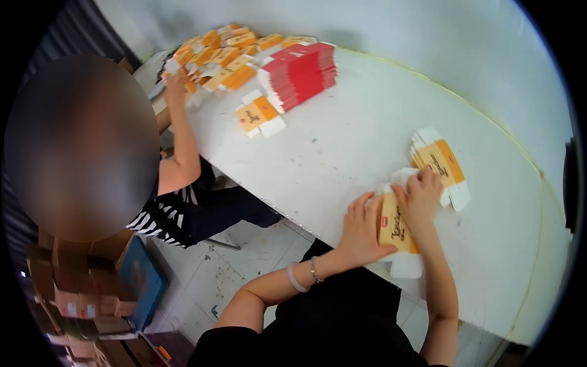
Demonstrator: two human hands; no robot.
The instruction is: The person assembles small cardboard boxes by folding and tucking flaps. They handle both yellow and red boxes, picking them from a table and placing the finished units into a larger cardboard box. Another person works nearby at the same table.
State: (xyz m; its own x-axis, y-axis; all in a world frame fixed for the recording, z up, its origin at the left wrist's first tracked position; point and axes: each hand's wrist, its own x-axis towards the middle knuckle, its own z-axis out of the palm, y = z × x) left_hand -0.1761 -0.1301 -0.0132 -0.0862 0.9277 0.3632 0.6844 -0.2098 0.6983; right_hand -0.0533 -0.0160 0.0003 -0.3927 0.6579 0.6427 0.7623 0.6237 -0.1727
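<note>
Near the table's front edge lies a partly folded yellow-and-orange carton [396,231] with dark lettering, its white flaps out at both ends. My left hand [359,231] grips its left side, the thumb low on the front panel and the fingers along the edge. From the right, my right hand [420,199] holds its upper end, thumb on the panel and fingers bent by a white flap. Just beyond that hand rests a small stack of flat cartons [445,164] of the same kind.
A row of red-and-white flat cartons [302,73] stands farther left, beside a single flat yellow carton [260,114]. Behind it are piled yellow cartons [226,55]. Another person's hand [176,82] reaches there. Brown boxes [85,275] and a blue platform [140,281] are at lower left.
</note>
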